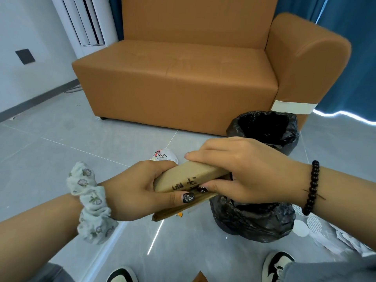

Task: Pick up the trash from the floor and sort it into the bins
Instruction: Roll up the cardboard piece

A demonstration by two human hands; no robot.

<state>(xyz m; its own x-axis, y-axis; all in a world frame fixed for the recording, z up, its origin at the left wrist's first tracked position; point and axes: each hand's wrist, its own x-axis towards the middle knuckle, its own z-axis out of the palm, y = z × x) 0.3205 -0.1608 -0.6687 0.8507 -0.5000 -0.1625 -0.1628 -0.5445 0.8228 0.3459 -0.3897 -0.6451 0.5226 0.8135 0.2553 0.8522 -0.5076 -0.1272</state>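
While both hands clasp it above the floor, left hand [140, 190] at one end and right hand [244, 169] curled over the other, the flattened cardboard [183, 178] looks light, stiff, easily creased; the ends suit gripping. Its printing is partly covered, and the black-lined bins [264, 129] hide their contents.

The box [189, 178] is plain brown cardboard, matt, with black print on it. Both bins have crinkly glossy black plastic liners, one near [254, 218] and one behind [266, 129]. Sofa [177, 78] looks like smooth tan faux leather, slight sheen. Floor [50, 147] is grey polished tile, pretty reflective. Scrunchie [91, 202] is soft crinkled floral cloth, bracelet [311, 188] shiny dark beads. Crumpled white paper [341, 239] sits bottom right.
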